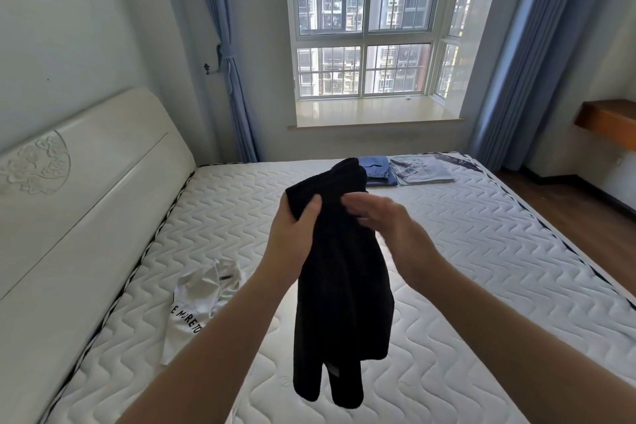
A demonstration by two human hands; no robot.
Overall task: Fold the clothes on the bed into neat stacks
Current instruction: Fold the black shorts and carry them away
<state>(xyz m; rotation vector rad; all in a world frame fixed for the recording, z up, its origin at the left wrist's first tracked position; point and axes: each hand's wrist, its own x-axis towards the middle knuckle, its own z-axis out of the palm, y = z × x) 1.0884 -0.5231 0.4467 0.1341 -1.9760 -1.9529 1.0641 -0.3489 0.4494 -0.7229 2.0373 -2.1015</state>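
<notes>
- A cream padded headboard [86, 189] with an embossed round motif stood along the left side of the white quilted mattress [464, 251].
- A crumpled white garment with black lettering [196, 299] lay unfolded on the mattress, near the headboard edge.
- The left hand [292, 237] was raised above the mattress, its thumb and fingers curled round the upper left part of a black fabric garment [340, 303], gripping it.
- The black garment hung from that grip in the air over the middle of the mattress, its lower ends dangling free and not touching the surface.
- The right hand [389, 231] was just to the right of the garment's upper part, fingers fairly straight and blurred, their tips at the fabric; whether they pinched it could not be told.
- A folded blue garment [377, 170] lay at the far edge of the mattress, partly hidden behind the top of the black garment.
- A folded pale grey garment [423, 169] lay just beside the blue one, further right along that far edge.
- Beyond the mattress was a barred window [371, 21] flanked by blue curtains [516, 55].
- A wooden shelf [605, 115] jutted from the wall right of the mattress.
</notes>
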